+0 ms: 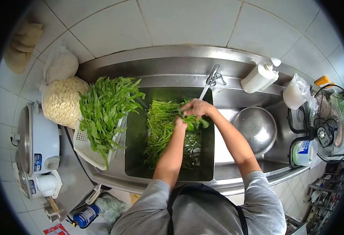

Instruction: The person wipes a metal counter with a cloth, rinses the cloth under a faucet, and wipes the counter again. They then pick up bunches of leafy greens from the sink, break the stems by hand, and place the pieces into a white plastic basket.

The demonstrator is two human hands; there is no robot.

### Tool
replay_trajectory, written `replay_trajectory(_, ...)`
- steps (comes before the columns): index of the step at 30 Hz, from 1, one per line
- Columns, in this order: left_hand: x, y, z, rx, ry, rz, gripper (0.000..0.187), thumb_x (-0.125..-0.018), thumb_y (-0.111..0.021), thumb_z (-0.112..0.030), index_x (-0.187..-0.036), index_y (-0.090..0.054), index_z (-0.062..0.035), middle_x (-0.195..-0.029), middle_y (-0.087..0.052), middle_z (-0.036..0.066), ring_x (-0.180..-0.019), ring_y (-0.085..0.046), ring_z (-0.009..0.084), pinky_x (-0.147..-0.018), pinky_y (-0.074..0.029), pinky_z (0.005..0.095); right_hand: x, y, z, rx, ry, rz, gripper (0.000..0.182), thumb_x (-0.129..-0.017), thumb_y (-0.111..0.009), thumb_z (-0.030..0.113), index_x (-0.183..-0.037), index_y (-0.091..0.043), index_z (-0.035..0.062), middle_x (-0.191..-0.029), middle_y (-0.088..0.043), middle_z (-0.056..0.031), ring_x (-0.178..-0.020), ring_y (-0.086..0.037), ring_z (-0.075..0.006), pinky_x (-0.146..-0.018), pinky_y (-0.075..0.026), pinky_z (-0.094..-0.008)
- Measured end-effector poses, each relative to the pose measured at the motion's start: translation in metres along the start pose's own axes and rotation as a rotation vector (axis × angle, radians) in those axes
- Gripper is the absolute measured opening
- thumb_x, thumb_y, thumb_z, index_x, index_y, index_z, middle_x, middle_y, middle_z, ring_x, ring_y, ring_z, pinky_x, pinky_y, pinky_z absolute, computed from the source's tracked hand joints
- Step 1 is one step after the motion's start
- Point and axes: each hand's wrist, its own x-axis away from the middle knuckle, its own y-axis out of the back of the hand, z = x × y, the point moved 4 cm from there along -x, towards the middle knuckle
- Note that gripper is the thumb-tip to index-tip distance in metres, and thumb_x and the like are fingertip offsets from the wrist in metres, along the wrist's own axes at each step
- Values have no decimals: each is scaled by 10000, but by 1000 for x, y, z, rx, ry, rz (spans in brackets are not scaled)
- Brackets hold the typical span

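Both my hands are over the left sink basin (209, 156), among long-stemmed leafy greens (158, 117) that look like water spinach. My left hand (181, 124) is closed around some of the stems and leaves. Just above it and to the right, my right hand (197, 108) curls its fingers onto the same bunch; part of its grip is hidden. Water runs from the faucet (212, 74) close behind my right hand. More loose stems and leaves lie in the basin under my forearms.
Left of the basin, a white perforated basket (86, 147) holds a heap of leafy greens (107, 105), beside a bag of pale beans or nuts (64, 100). A metal colander (255, 131) sits in the right basin. Pump bottles (258, 76) and a fan (326, 129) stand farther right.
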Motion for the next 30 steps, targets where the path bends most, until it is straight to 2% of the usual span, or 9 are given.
replay_trajectory(3, 2, 1, -3, 75, -1, -53, 363, -925, -281, -262, -1097, -486, -17, -1088, -555, 155, -976, -552, 302, -849, -447, 495, 6, 19, 6, 215, -333, -70, 324, -833, -585, 220, -1147, -565, 144, -1088, -586, -93, -831, -622, -219, -532, -565, -286)
replay_trajectory(6, 21, -8, -11, -80, -20, -141, 385, -933, -247, -246, -1159, -454, -12, -1136, -529, 174, -1017, -536, 325, -881, -429, 515, 16, 8, 5, -193, 58, 165, 344, -809, -600, 199, -1147, -566, 147, -1095, -579, -103, -816, -625, -209, -511, -563, -277)
replay_trajectory(8, -13, 13, -11, 56, 3, -81, 391, -941, -226, -246, -1179, -435, -16, -1140, -522, 177, -1027, -529, 333, -894, -419, 522, 19, 16, -6, -195, -64, 160, 397, -743, -665, 241, -1117, -586, 135, -1111, -570, -122, -912, -606, -232, -600, -551, -318)
replay_trajectory(10, -9, 12, -16, 154, 20, -161, 379, -943, -238, -241, -1174, -435, -14, -1121, -532, 173, -1018, -533, 334, -894, -422, 518, 22, 30, -13, 426, 65, -391, 434, -691, -701, 269, -1089, -601, 127, -1098, -575, -144, -973, -577, -276, -748, -506, -362)
replay_trajectory(16, 26, -57, -27, -267, -108, -63, 242, -931, -380, -192, -1064, -458, -5, -1005, -558, 150, -787, -592, 280, -654, -513, 453, 5, -18, -54, 254, -87, -545, 177, -662, -656, 170, -831, -625, 123, -853, -638, -127, -825, -609, -321, -754, -487, -409)
replay_trajectory(22, 31, -86, -61, -793, -713, -87, 180, -856, -549, -198, -948, -508, -48, -887, -612, 129, -762, -616, 272, -639, -487, 368, 13, 11, -49, 17, 174, -768, 121, -708, -554, 99, -818, -596, 72, -749, -624, -129, -727, -605, -333, -662, -481, -411)
replay_trajectory(24, 104, -131, -62, -1355, -815, 130, 211, -846, -552, -209, -992, -493, -69, -898, -605, 199, -797, -606, 358, -711, -471, 422, 16, 14, -49, -91, 181, -708, 139, -717, -538, 64, -840, -603, 67, -727, -620, -131, -704, -601, -331, -656, -479, -401)
replay_trajectory(27, 101, -140, -40, -1893, -821, 551, 253, -817, -553, -186, -1003, -490, -27, -937, -587, 208, -899, -566, 371, -760, -446, 402, 23, 17, -53, -178, 260, -1113, 134, -750, -521, 51, -852, -606, 35, -747, -626, -158, -712, -602, -327, -680, -478, -365)
replay_trajectory(30, 124, -139, -43, -2026, -640, 697, 437, -826, -536, -162, -1228, -407, -45, -1026, -581, 190, -1016, -544, 301, -834, -433, 363, 1, 5, -77, -347, 208, -640, 204, -778, -496, 36, -957, -588, 4, -864, -632, -80, -778, -598, -192, -702, -466, -285)
